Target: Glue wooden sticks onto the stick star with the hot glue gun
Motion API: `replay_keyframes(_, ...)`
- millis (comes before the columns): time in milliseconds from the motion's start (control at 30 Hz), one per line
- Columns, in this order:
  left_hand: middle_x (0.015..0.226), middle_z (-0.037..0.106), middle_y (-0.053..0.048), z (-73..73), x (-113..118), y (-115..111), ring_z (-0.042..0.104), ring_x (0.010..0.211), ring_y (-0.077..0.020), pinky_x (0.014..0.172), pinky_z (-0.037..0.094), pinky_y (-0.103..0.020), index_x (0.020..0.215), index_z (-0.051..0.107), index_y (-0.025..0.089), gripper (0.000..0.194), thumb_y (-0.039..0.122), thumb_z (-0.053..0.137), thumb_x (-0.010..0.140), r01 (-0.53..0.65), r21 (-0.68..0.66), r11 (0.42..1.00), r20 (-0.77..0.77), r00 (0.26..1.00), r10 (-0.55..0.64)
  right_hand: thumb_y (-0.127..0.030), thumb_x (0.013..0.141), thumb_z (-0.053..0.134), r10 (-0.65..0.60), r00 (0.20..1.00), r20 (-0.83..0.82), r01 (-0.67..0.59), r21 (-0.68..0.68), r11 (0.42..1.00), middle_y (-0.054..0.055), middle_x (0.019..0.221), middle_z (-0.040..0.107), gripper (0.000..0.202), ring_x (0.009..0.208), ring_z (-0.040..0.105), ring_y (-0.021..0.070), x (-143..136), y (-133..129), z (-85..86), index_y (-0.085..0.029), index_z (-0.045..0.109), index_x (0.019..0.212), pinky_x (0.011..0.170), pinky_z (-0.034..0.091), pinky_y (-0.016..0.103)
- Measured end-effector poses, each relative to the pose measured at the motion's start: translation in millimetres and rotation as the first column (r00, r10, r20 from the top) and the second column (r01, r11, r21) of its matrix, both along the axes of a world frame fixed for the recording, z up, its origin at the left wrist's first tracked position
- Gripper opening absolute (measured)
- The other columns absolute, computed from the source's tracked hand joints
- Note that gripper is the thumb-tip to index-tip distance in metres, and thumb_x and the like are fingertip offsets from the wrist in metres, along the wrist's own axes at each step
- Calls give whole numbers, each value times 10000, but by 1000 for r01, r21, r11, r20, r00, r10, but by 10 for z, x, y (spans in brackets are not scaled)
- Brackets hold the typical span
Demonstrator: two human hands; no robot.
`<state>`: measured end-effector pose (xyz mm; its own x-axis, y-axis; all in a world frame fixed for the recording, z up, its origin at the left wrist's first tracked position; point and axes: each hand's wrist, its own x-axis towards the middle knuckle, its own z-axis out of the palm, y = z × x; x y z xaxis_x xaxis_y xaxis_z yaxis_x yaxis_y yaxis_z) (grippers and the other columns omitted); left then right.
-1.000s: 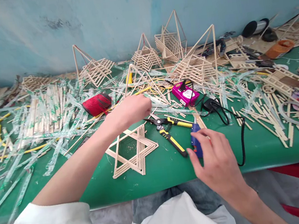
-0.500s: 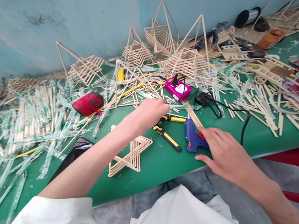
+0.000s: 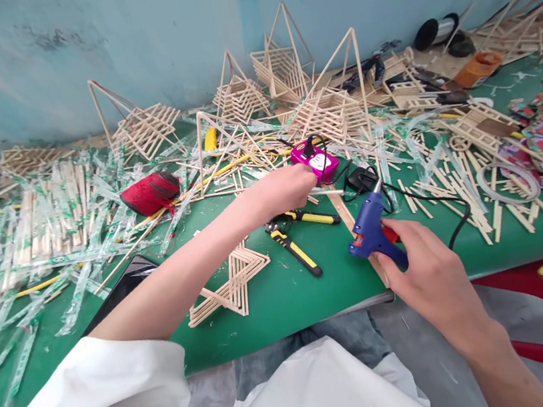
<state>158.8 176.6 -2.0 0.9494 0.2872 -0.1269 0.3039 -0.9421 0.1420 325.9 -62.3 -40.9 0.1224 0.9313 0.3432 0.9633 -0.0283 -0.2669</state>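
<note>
My right hand (image 3: pixel 427 269) is wrapped round the handle of a blue hot glue gun (image 3: pixel 368 223), nozzle pointing up and away, held over a flat wooden strip (image 3: pixel 344 213). My left hand (image 3: pixel 290 189) reaches across the table with its fingers curled closed; whatever they hold, if anything, is hidden beneath the knuckles. Just past it sits a pink box (image 3: pixel 313 160) with a black plug on top. Below the left hand lie yellow-and-black pliers (image 3: pixel 301 251). A star-shaped frame of thin wooden sticks (image 3: pixel 237 289) lies under my left forearm, partly covered by it.
Pyramid-like stick frames (image 3: pixel 142 128) stand along the wall. Left are wrapped stick bundles (image 3: pixel 58 213), a red thread spool (image 3: pixel 150 192) and a black shiny object (image 3: pixel 133 277). Loose sticks (image 3: pixel 472 195), a clear tape roll (image 3: pixel 508 182) and black cable (image 3: pixel 453 201) lie right.
My right hand has closed round the glue gun and raised it off the table, shifting it right. The left hand has moved slightly right, towards the pink box.
</note>
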Motion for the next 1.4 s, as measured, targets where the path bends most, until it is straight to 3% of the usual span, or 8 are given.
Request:
replay_keyframes(100,811,708,-52,270,-206,-12,647,741,-138,655,457,-240,804,652,127,91,45,616,790,-108,-303,947,144,977,158,-226,943,584,53,999,-8,-53,-4,999,146,1157,699,389,1052,677,294,-69,48,-29,-156,536,1323,905,555,420)
replay_keyframes(233,723,693,-23,459,-631,-135,636,626,-97,577,480,-201,796,587,146,84,169,634,861,-85,-888,452,126,900,418,-226,953,586,121,993,17,-121,-10,993,138,1153,701,362,1049,673,283,-154,173,-134,-128,545,1299,867,560,390)
replay_keyframes(333,746,693,-35,415,-889,-229,638,622,-90,557,488,-183,832,590,133,158,228,716,843,-27,-956,294,126,864,488,-251,966,576,138,989,51,-138,-8,990,129,1132,710,326,1025,676,279,-211,278,-214,-133,564,1269,825,561,380)
replay_keyframes(500,815,705,-53,303,-1117,-269,643,655,-87,579,509,-177,876,614,126,146,220,723,851,28,-962,270,167,845,508,-293,988,529,134,988,71,-133,-27,991,128,1159,719,307,1020,676,277,-283,364,-252,-152,581,1256,786,560,379)
replay_keyframes(800,809,742,-60,445,-1325,-317,702,642,-125,592,575,-227,824,646,126,162,232,769,814,80,-985,152,162,726,668,-265,965,550,120,987,106,-111,-88,990,172,1153,694,327,1031,628,322,-264,388,-231,-107,588,1249,873,548,468)
replay_keyframes(1000,809,739,-45,437,-1433,-414,728,677,-136,629,610,-228,884,626,145,113,201,710,835,133,-989,57,124,573,810,-253,979,560,147,988,45,-147,2,989,199,1189,649,339,1127,588,343,-532,335,96,-116,582,1288,922,530,486)
replay_keyframes(1167,793,712,-39,459,-1502,-511,729,727,-131,712,635,-246,928,581,167,49,199,591,894,36,-995,96,103,360,927,-161,967,590,306,875,-374,-280,123,952,52,985,706,137,896,665,182,-950,413,472,-219,653,1074,786,545,306)
replay_keyframes(1400,804,740,-53,368,-1513,-883,749,718,-150,680,650,-236,891,684,116,69,182,700,903,193,-959,210,276,443,853,-217,965,628,330,615,-716,-313,163,936,2,897,739,100,783,683,145,-1368,664,457,-234,687,1044,681,544,253)
